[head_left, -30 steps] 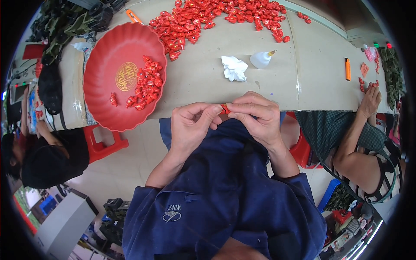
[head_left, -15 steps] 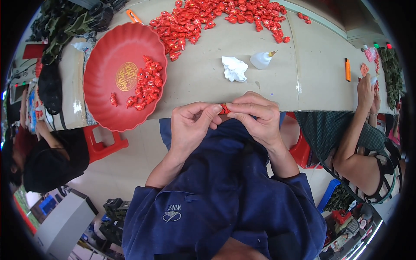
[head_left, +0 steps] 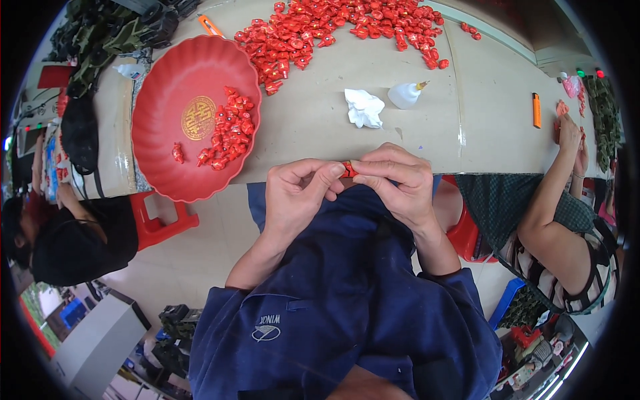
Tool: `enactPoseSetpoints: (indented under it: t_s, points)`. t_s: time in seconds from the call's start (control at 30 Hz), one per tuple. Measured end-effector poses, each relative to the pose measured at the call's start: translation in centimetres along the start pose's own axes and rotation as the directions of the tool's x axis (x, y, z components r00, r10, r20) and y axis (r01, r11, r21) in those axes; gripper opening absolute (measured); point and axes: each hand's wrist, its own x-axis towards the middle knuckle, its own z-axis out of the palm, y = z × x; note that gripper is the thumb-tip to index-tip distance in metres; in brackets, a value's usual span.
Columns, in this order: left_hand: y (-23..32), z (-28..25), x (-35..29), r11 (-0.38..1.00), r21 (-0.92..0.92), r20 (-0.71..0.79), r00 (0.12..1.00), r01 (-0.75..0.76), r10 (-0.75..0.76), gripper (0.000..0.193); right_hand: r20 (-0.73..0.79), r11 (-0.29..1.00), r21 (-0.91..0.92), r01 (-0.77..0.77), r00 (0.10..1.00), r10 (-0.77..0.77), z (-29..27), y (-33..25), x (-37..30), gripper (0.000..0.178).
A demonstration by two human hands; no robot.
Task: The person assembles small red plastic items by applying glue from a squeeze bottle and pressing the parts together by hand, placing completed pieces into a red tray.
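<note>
Between my two hands, at the table's near edge, is a small red piece (head_left: pixel 348 169) with gold and dark markings. My left hand (head_left: pixel 298 193) pinches its left end between thumb and fingers. The other end is gripped by the thumb and fingertips of my right hand (head_left: pixel 397 180). Fingertips cover much of the piece, so its exact kind is hard to make out. To the left, a red scalloped tray (head_left: pixel 160 127) with a gold emblem holds similar small red pieces (head_left: pixel 233 127), mostly along its right side.
A large heap of red pieces (head_left: pixel 293 40) lies across the far table. Nearer are a crumpled white tissue (head_left: pixel 364 109) and a white squeeze bottle (head_left: pixel 405 95). Orange cutters (head_left: pixel 536 110) (head_left: pixel 211 26) lie right and far left. Co-workers sit on both sides, one with a bent arm (head_left: pixel 550 200).
My hands keep the same pinch on the small red piece, with barely any movement. The whole view has shifted slightly. The co-worker's hands at the right have moved a little.
</note>
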Motion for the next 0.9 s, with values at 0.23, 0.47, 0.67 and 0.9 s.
enactPoseSetpoints:
  t_s: [0.23,0.47,0.67,0.9]
  points:
    - [1.9,-0.7,-1.2,0.999,-0.033,0.006,1.0,-0.011,0.011,0.014,0.003,0.997,0.031,-0.073,0.997,0.073,-0.4,-2.2,0.4,0.02]
    - [2.7,-6.3,0.0,0.725,0.685,-0.48,0.701,-0.077,0.527,0.019,-0.219,0.984,-0.111,-0.143,0.969,0.116,-3.5,-0.5,0.3,0.018]
    - [3.5,-6.5,0.9,0.413,0.91,-0.325,0.681,0.036,0.657,0.024,-0.527,0.945,-0.104,-0.312,0.822,0.213,-5.2,2.1,0.3,0.015]
    - [3.1,0.3,7.5,0.295,0.895,0.002,0.663,-0.335,0.749,0.02,-0.42,0.906,-0.251,-0.341,0.882,0.216,-3.7,2.7,3.4,0.041]
